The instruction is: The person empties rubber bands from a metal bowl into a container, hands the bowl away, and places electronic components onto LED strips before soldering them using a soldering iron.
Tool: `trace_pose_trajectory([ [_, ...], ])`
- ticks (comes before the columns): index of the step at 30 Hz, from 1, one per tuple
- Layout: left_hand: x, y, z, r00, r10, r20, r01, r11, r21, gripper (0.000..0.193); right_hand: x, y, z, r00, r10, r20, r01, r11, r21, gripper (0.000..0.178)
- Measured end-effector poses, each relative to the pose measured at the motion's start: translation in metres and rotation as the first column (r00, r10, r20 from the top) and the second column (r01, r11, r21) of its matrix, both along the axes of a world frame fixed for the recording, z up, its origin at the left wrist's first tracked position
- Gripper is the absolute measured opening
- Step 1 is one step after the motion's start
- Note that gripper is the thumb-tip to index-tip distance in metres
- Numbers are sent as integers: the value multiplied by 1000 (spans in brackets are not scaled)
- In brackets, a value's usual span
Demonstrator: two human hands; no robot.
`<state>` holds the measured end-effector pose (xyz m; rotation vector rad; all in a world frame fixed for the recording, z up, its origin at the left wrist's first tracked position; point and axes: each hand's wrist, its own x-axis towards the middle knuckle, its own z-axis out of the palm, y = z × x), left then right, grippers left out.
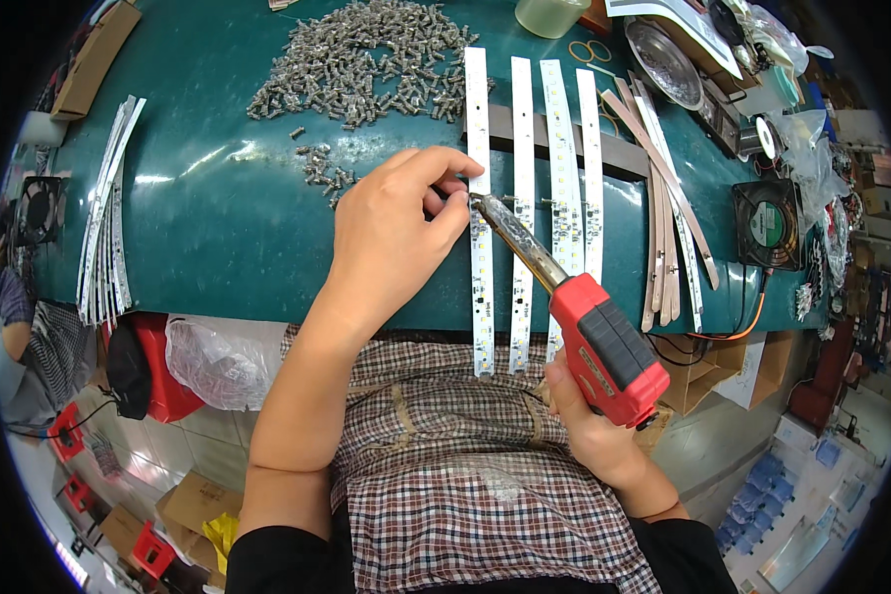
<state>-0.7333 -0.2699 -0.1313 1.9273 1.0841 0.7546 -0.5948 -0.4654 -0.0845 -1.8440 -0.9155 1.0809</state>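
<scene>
The right hand's grip (594,436) is wrapped around the handle of a red-and-black soldering gun (604,346), whose long, darkened barrel slants up and left. Its tip meets the leftmost LED strip (481,287) close to the left hand (396,223). That hand's thumb and forefinger are bent together at the strip's left edge—whether they pinch a small part is hidden by the fingers, so I cannot tell.

The strip lies lengthwise on the green bench (218,228), its near end reaching past the front edge. Three more LED strips (522,287) stand in a row to its right, all four crossing a dark bar (619,156).

Beyond the left hand is a small cluster of metal cylindrical parts (324,173), with a large heap of similar parts (366,69) behind it. A bundle of strips (104,218) lies well apart at the left; further right, loose strips (663,257) fan out near a black cooling fan (767,223) and a spool of wire (759,137).
</scene>
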Motion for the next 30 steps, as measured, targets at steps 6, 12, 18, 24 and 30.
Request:
trace_pose_trajectory([
  [6, 0, 0, 1, 1000, 0, 8, 0, 1000, -22, 24, 4, -9, 2, 996, 27, 86, -28, 999, 16, 24],
  [12, -2, 2, 3, 1000, 0, -5, 0, 999, -37, 23, 5, -12, 5, 998, 9, 65, -13, 998, 55, 17],
  [18, -3, 2, 6, 999, -32, 13, 33, 998, -51, 28, 14, -15, 6, 983, -167, 76, 153, 974, 167, 32],
  [24, -2, -7, 13, 992, -120, -23, 120, 993, -12, 41, 54, 14, 30, 776, -569, 271, 422, 789, 447, 32],
  [30, 5, -15, 10, 992, -102, 74, 112, 984, -138, 42, 134, 47, 11, 369, -426, 826, 1, 889, 458, 53],
])
